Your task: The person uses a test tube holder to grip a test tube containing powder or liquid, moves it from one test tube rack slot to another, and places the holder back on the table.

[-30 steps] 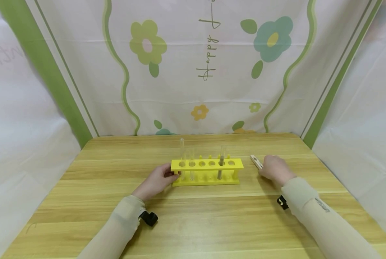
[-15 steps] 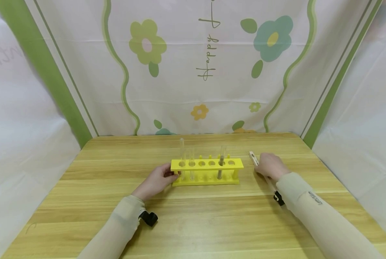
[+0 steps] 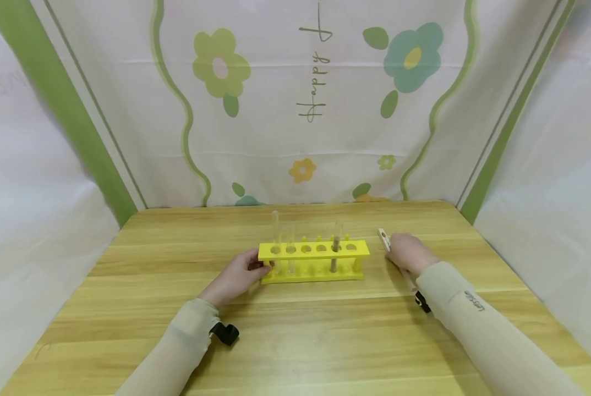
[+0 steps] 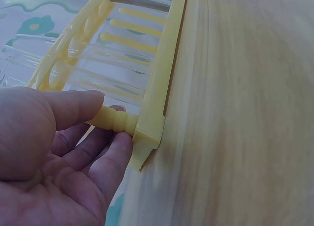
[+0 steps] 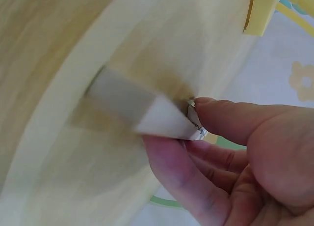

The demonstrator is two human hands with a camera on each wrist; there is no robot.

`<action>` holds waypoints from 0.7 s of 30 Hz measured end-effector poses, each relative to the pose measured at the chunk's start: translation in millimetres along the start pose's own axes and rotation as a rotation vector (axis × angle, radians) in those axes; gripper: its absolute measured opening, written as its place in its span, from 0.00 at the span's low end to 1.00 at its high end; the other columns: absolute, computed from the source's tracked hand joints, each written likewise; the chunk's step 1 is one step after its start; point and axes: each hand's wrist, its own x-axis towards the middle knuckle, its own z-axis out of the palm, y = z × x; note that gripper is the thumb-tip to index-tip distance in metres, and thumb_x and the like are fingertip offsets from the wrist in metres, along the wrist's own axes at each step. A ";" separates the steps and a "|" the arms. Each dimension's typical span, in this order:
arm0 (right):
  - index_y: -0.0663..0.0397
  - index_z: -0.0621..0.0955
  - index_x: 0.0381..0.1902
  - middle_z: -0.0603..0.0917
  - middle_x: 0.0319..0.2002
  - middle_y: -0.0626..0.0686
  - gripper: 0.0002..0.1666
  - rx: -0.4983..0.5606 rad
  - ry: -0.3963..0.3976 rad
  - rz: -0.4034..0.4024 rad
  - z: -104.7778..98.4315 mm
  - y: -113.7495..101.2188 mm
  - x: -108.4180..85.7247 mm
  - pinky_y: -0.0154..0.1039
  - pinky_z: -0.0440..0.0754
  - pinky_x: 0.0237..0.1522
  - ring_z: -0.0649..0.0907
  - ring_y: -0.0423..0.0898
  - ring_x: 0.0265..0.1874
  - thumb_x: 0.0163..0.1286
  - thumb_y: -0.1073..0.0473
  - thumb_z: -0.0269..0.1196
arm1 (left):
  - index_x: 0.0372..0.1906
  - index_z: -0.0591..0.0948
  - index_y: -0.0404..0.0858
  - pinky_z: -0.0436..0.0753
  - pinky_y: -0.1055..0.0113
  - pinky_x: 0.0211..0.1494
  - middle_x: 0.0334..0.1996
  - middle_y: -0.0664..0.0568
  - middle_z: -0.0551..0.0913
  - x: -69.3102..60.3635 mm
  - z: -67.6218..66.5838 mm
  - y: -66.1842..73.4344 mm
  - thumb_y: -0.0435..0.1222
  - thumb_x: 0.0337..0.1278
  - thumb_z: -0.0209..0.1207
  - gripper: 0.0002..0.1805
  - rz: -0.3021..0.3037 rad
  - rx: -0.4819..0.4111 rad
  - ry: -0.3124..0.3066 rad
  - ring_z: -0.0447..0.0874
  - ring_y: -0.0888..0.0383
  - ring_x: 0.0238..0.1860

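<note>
A yellow test tube rack stands upright on the table in the head view. Two clear test tubes, one taller and one shorter, fill its left holes. Toward the right end sits a tube with dark grey contents. My left hand grips the rack's left end; the left wrist view has thumb and fingers around its yellow post. Right of the rack, my right hand pinches a pale wooden test tube holder between thumb and fingers. In the right wrist view this holder is partly blurred.
The wooden table extends in front of the rack and to both sides. Behind it hangs a white curtain with printed flowers, and similar cloth encloses both sides. Short yellow pegs rise along the rack's back.
My right hand has moved left with the wooden test tube holder, closer to the rack. The left hand keeps its grip on the rack. The head view has shifted slightly.
</note>
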 end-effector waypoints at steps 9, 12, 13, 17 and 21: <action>0.66 0.76 0.26 0.76 0.21 0.56 0.11 -0.034 0.048 -0.022 3.8 0.1 2.2 0.36 0.76 0.18 0.76 0.47 0.17 0.69 0.67 0.60 | 0.56 0.79 0.39 0.81 0.61 0.48 0.51 0.49 0.82 0.4 0.6 0.9 0.33 0.68 0.60 0.14 -0.006 0.006 0.014 0.79 0.53 0.50; 0.65 0.76 0.25 0.77 0.21 0.56 0.11 -0.033 0.043 -0.012 4.2 0.6 2.9 0.36 0.76 0.18 0.76 0.47 0.17 0.69 0.67 0.60 | 0.56 0.79 0.37 0.81 0.57 0.49 0.52 0.46 0.82 -1.8 1.6 5.7 0.31 0.68 0.59 0.14 -0.007 0.001 0.018 0.79 0.52 0.50; 0.65 0.76 0.25 0.77 0.21 0.56 0.12 -0.030 0.038 -0.005 4.2 0.2 2.6 0.36 0.76 0.18 0.76 0.47 0.17 0.70 0.67 0.60 | 0.57 0.79 0.37 0.81 0.57 0.49 0.52 0.47 0.82 -2.0 1.5 5.7 0.31 0.68 0.59 0.15 -0.006 0.001 0.017 0.79 0.52 0.50; 0.66 0.76 0.27 0.77 0.21 0.56 0.10 -0.017 0.024 0.003 3.6 -2.0 0.4 0.35 0.75 0.18 0.76 0.46 0.17 0.70 0.67 0.59 | 0.58 0.78 0.39 0.81 0.59 0.47 0.51 0.48 0.82 -0.8 0.3 1.3 0.32 0.68 0.60 0.16 -0.005 0.005 0.002 0.79 0.53 0.49; 0.66 0.76 0.28 0.77 0.21 0.56 0.10 -0.002 0.014 -0.004 3.6 -0.7 -0.2 0.35 0.76 0.18 0.76 0.46 0.17 0.70 0.67 0.59 | 0.58 0.79 0.42 0.80 0.62 0.44 0.49 0.51 0.83 -1.4 -1.0 1.1 0.33 0.68 0.60 0.15 -0.009 0.012 0.000 0.79 0.54 0.47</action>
